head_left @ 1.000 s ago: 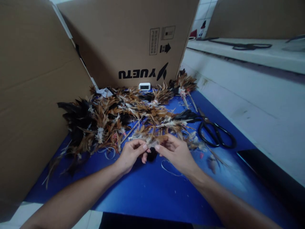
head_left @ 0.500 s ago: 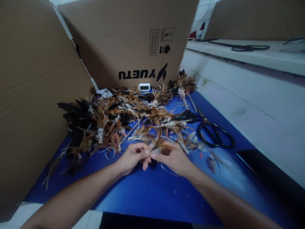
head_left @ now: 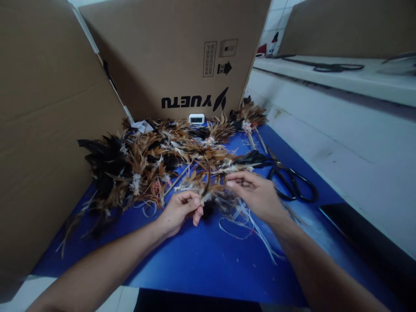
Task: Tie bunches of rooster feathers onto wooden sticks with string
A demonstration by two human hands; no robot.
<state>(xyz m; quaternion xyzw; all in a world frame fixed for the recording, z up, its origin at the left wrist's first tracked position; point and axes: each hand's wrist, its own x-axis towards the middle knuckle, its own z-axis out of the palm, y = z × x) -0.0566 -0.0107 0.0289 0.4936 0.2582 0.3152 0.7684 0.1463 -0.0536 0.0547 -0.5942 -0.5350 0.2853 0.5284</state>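
Observation:
My left hand (head_left: 182, 212) pinches the pale base of a brown feather (head_left: 207, 184) between thumb and fingers, with its tip pointing up. To the right, my right hand (head_left: 255, 193) hovers over the near edge of the feather pile. Its thumb and index fingertip are close together, and whatever they may hold is too small to make out. Loose brown and grey feathers (head_left: 221, 190) lie between the two hands. Thin white plastic strips (head_left: 256, 232) are spread on the blue table (head_left: 201, 264) below my right hand.
Bundles of brown and black feathers (head_left: 146, 160) cover the table's far side. Black-handled scissors (head_left: 294, 184) and a dark flat object (head_left: 354, 225) lie at right. Behind stand cardboard panels (head_left: 146, 52) and a small white digital display (head_left: 196, 118). More scissors (head_left: 338, 67) rest on the ledge.
My right hand has moved away from my left, to the right and slightly up, uncovering the white strips. My left hand has stayed nearly in place with the feather.

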